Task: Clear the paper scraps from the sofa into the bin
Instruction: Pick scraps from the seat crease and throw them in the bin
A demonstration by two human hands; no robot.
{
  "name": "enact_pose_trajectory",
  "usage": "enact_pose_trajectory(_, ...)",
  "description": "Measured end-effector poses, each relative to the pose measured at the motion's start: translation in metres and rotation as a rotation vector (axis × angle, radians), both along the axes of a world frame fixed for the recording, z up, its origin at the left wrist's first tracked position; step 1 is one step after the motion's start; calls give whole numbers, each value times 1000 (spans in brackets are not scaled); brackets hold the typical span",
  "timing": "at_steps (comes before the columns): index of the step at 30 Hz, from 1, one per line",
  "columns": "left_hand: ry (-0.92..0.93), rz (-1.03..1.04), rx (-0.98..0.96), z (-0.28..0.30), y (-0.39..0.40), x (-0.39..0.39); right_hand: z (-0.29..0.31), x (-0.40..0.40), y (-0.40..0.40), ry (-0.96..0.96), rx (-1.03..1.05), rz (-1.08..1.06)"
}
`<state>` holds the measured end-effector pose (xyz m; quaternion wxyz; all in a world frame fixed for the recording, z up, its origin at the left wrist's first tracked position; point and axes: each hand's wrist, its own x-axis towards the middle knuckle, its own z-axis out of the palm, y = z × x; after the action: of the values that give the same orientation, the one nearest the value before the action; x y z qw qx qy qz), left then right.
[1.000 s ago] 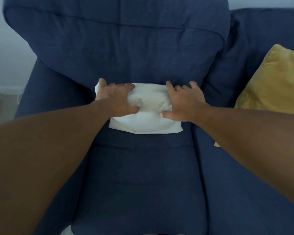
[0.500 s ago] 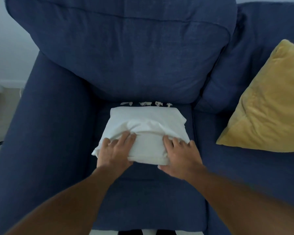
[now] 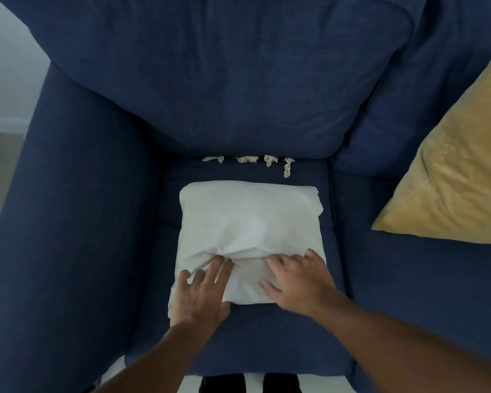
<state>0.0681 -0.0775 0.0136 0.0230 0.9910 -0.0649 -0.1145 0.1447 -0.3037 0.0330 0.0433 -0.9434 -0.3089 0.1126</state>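
Note:
Several small crumpled paper scraps (image 3: 247, 159) lie in a row at the back of the blue sofa seat (image 3: 267, 336), just below the back cushion (image 3: 224, 80). A white pillow (image 3: 247, 219) lies flat on the seat in front of them, apart from the scraps. My left hand (image 3: 201, 296) presses on its near left corner, bunching the fabric under the fingertips. My right hand (image 3: 298, 282) grips the near right corner. No bin is in view.
A yellow cushion (image 3: 451, 180) leans on the seat to the right. The sofa's wide armrest (image 3: 77, 222) runs along the left, with a pale wall (image 3: 6, 80) beyond it. Pale floor shows below the seat's front edge.
Both hands have dragged the white pillow from the back of the seat toward the front. That uncovered the row of paper scraps under the back cushion.

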Motion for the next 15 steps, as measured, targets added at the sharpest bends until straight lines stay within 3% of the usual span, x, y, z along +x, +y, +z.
enact_pose_trajectory(4, -37, -16, -167, 21, 14, 21, 11, 41, 34, -67, 262, -42)
enact_pose_trajectory(7, -52, 269, -294, 45, 14, 78, 25, 72, 58, -17, 400, -132)
enact_pose_trajectory(10, -23, 454, -322, 52, 18, 152, 37, 98, 75, 39, 400, -279)
enact_pose_trajectory(15, 19, 596, -283, 31, 27, 246, 43, 136, 83, 74, 417, -435)
